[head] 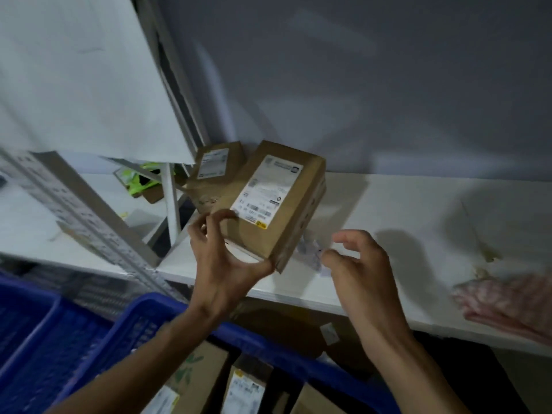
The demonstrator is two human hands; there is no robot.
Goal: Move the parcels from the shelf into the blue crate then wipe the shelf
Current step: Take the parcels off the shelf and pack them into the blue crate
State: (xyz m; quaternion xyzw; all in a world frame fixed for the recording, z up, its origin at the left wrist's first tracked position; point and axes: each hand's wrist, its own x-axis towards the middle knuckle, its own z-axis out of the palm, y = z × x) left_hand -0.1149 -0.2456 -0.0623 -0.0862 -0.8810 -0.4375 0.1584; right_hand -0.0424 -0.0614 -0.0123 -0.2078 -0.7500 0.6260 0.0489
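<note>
Parcel-clearing step, under way. Lower left to centre: blue crate, already holding several boxes. Centre: left hand grips the near corner of a labelled brown parcel, thumb under its edge, the box tilted up off the white shelf. Behind it, a second parcel awaits. Right of centre: right hand, fingers loosely spread, holding nothing. Far right: pink cloth on the shelf. Next, judging by the layout: lower the parcel into the crate.
</note>
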